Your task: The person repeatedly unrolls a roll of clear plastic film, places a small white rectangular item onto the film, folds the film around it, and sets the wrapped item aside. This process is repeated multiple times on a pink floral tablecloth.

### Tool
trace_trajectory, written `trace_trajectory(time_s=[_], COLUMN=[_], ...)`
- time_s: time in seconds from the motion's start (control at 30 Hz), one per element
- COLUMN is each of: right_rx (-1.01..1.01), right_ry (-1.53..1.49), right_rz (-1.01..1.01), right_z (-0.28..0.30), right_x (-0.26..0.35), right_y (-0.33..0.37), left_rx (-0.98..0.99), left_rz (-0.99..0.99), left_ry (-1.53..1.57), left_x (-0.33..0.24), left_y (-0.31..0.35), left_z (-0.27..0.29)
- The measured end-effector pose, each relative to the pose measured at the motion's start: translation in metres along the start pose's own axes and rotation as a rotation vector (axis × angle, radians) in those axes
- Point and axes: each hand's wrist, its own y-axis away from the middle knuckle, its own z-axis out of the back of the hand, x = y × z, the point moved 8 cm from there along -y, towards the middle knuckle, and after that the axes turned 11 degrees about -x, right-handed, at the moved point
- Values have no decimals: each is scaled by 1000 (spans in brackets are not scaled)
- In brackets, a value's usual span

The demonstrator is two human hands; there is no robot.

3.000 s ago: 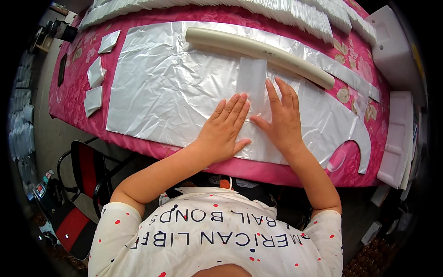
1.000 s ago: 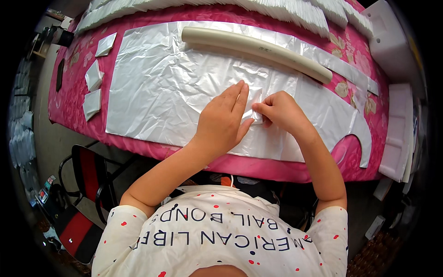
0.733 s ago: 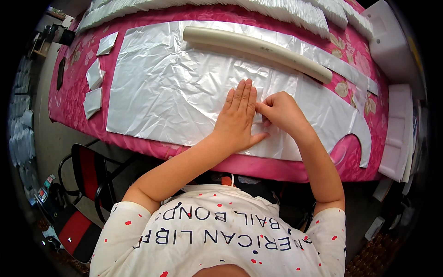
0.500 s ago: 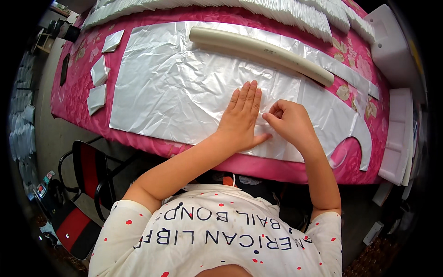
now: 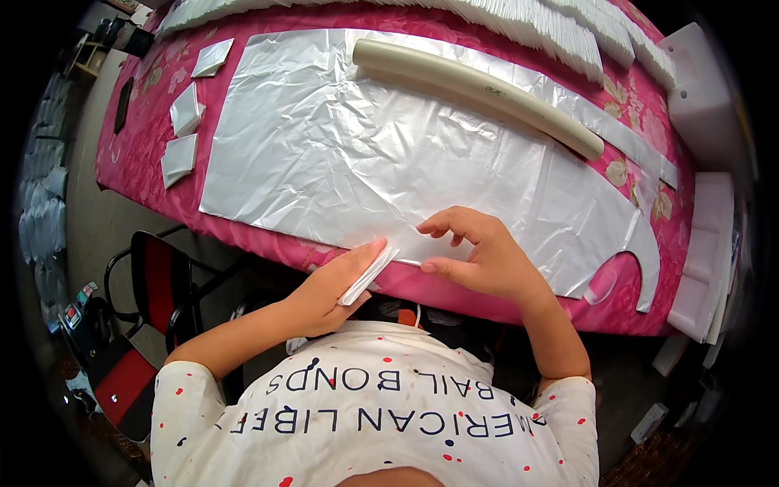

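A thin white plastic apron point(image 5: 300, 138) lies flat and creased across the table, its curved neck end at the right. At the table's near edge, my left hand point(image 5: 345, 280) is closed around a flat folded plastic packet point(image 5: 369, 276), held tilted with its layered edge facing right. My right hand point(image 5: 475, 252) hovers over the apron's near edge, thumb and fingers apart, with nothing visible between them. A thin white edge shows between the packet and my right thumb; I cannot tell what it belongs to. A long cream tube point(image 5: 479, 93) rests slanting on the apron's far side.
Folded white packets point(image 5: 179, 158) lie on the pink flowered tablecloth point(image 5: 154, 195) at the left, near a dark flat object point(image 5: 123, 105). Long rows of stacked white packets point(image 5: 527, 28) line the far edge. White foam boxes point(image 5: 702, 252) stand at the right; a red-black chair point(image 5: 158, 276) at lower left.
My left hand has come off the apron toward me and now holds a folded packet. My right hand has moved left and nearer, its fingers spreading. The view has shifted slightly.
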Motion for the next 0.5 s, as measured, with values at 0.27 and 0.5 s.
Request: trace_trajectory(time_s=[0.27,0.5], right_rx=[147,-297], right_ry=[-126,162], right_rz=[227,421], right_z=[-39,-5], right_x=[26,38], right_y=[-22,-22], left_rx=[201,-6], left_rz=[519,921], left_ry=[643,1008], left_x=[11,44], left_y=[11,11], left_z=[-4,2])
